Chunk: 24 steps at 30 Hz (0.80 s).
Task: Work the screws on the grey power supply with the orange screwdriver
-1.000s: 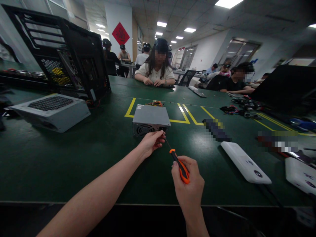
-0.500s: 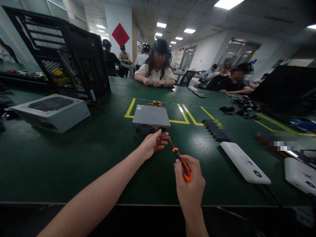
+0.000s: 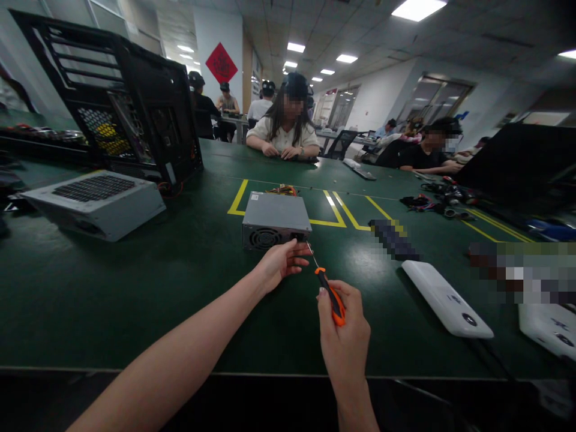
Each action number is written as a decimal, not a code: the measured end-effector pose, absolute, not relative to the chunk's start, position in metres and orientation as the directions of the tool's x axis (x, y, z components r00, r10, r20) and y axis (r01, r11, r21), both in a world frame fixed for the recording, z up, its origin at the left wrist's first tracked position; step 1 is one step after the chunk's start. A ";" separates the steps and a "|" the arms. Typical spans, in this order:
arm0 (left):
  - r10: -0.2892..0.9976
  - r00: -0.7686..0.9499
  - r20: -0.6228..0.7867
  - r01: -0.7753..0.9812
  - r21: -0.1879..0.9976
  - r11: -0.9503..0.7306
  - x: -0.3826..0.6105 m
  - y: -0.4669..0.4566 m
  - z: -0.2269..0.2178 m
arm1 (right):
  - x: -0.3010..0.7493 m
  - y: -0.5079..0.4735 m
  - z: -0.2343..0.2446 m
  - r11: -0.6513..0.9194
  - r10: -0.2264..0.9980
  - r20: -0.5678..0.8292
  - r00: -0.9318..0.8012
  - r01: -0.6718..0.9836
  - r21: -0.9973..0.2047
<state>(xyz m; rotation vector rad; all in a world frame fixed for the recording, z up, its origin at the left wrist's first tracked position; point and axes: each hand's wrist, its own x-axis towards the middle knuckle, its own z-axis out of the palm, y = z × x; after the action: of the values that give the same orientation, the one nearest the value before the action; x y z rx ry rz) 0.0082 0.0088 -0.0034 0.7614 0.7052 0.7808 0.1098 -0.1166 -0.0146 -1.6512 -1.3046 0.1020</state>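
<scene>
A grey computer power supply (image 3: 276, 210) lies on the green table, its fan grille facing me and a bundle of coloured cables behind it. My right hand (image 3: 346, 324) grips an orange-and-black screwdriver (image 3: 330, 297) by its handle. The thin shaft points up and left at the lower right corner of the power supply's face; whether the tip touches a screw is too small to tell. My left hand (image 3: 285, 261) is at that same corner, fingers spread and palm turned up, its thumb by the socket. Whether it touches the casing I cannot tell.
A second power supply (image 3: 96, 201) and an open black computer case (image 3: 148, 114) stand on the left. At right lie a white device (image 3: 445, 298), cables (image 3: 432, 201) and a dark blurred object (image 3: 393, 239). Yellow tape (image 3: 335, 210) marks the table (image 3: 202, 324). A person (image 3: 285, 129) sits opposite.
The screwdriver and my right hand have shifted very slightly, the shaft leaning a little differently. My left hand stays almost where it was by the power supply's corner.
</scene>
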 end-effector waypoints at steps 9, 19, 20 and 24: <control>0.895 0.405 -0.187 -0.285 0.904 0.318 0.011 0.007 -0.005 | 0.109 -0.115 -0.017 0.061 0.795 0.444 0.413 0.674 -0.736; 0.800 0.124 0.588 0.375 0.718 -0.586 0.003 -0.002 -0.002 | 0.108 -0.115 -0.014 0.079 0.832 0.404 0.380 0.640 -0.765; 0.735 0.147 0.662 0.439 0.622 -0.648 0.002 -0.003 0.000 | 0.108 -0.115 -0.015 0.081 0.831 0.404 0.382 0.635 -0.769; 0.599 0.226 0.768 0.594 0.379 -0.710 -0.002 0.003 0.002 | 0.108 -0.112 -0.019 0.079 0.769 0.467 0.437 0.659 -0.748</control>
<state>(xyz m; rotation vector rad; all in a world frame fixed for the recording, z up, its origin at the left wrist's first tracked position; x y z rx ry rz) -0.0021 0.0026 0.0022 2.4558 1.1948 1.5421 0.1079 -0.1116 -0.0188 -1.6284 -1.2710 0.1292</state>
